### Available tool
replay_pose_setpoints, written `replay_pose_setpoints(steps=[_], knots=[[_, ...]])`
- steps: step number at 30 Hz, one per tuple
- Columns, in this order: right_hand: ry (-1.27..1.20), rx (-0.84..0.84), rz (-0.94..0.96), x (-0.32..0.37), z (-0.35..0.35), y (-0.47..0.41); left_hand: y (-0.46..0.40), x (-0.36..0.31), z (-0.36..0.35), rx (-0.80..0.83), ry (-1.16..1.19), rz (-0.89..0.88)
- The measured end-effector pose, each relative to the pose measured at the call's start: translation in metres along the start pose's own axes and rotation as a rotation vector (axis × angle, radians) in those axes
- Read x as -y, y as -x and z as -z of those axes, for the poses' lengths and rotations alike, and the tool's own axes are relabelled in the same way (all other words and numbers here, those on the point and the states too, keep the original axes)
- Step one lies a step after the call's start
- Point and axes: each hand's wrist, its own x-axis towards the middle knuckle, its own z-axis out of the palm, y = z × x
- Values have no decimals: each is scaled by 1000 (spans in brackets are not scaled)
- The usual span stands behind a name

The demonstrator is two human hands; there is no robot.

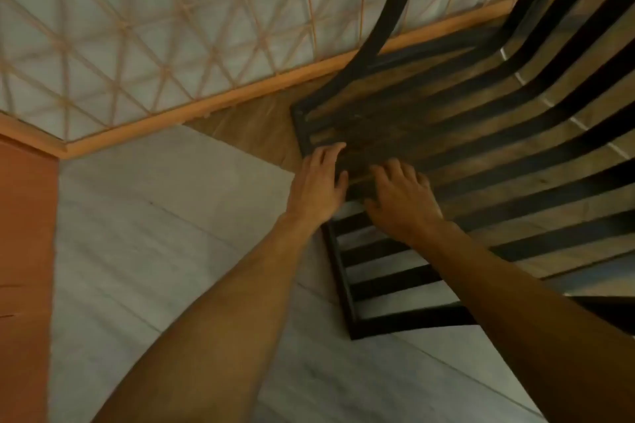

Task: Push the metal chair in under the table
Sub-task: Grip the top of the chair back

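Observation:
The black metal chair (pixel 481 154), made of long curved slats in a frame, fills the right side of the view. Its upper part lies close to the table's wooden rim (pixel 240 93); whether they touch is unclear. The table has a pale top with a tan lattice pattern and spans the upper left. My left hand (pixel 319 182) lies on the chair's left frame edge, fingers stretched over the slats. Just to its right, my right hand (pixel 402 199) rests on the slats with its fingers curled onto them. Both forearms reach in from below.
White marble floor tiles (pixel 165 233) lie under my arms, and a brown wood-toned patch of floor (pixel 257 127) shows beneath the chair and the table edge. An orange-brown panel (pixel 24 251) stands along the left edge of the view.

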Motion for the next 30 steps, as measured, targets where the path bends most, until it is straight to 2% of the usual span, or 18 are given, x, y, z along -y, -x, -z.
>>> replay_pose_setpoints(steps=[4,10,30], knots=[[86,147,46,-13,-34,4,16,13,-29,99,-114,16],[300,174,102,-17,-60,2,26,23,-50,154,-264,32],[350,213,242,-22,-61,-21,15,23,-51,291,-472,-26]])
